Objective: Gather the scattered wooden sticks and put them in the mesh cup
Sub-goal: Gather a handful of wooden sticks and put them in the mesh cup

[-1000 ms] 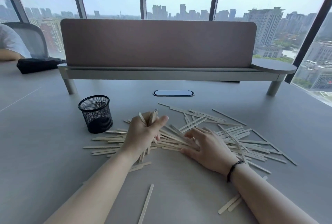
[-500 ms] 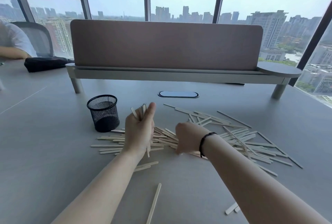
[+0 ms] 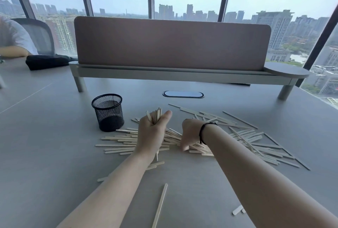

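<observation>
While the left hand point(image 3: 151, 134) grips a bunch of wooden sticks point(image 3: 156, 116) upright just beside the black mesh cup point(image 3: 108, 112), the right hand point(image 3: 191, 134) has turned over and now curls down into the pile of sticks point(image 3: 247, 136) on the counter point(image 3: 54, 145), grabbing more. The cup looks empty so far.

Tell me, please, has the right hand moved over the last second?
Yes. The right hand has shifted left across the sticks, nearer the mesh cup.
</observation>
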`<action>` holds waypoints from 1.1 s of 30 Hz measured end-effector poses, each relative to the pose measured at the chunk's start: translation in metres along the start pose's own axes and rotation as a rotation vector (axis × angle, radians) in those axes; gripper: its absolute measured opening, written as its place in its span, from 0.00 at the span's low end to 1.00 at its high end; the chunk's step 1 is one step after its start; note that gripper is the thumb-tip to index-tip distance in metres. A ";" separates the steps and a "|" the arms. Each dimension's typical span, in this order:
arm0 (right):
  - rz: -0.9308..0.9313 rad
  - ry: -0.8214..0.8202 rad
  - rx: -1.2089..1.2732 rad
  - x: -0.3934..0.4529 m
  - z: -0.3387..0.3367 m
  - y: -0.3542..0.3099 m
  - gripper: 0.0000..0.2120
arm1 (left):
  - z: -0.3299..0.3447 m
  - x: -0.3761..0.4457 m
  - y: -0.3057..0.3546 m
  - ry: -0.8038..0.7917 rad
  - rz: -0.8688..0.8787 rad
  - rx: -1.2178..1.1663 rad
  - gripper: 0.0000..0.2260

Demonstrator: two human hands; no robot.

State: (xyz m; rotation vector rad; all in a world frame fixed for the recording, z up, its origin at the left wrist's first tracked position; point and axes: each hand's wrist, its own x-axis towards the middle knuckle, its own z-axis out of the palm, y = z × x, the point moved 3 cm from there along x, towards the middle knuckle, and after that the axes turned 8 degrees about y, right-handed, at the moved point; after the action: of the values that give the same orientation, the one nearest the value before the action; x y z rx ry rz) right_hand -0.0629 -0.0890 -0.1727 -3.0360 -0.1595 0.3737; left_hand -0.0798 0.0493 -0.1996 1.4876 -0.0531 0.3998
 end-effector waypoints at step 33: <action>-0.129 0.471 0.304 -0.011 0.025 0.025 0.04 | -0.015 0.009 0.015 0.152 -0.105 -0.211 0.31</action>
State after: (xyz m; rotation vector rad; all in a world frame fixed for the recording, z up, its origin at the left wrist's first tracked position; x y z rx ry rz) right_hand -0.0776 -0.1137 -0.1969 -2.6993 -0.2381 -0.3006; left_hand -0.0787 0.0669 -0.1837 1.2431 0.1002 0.4078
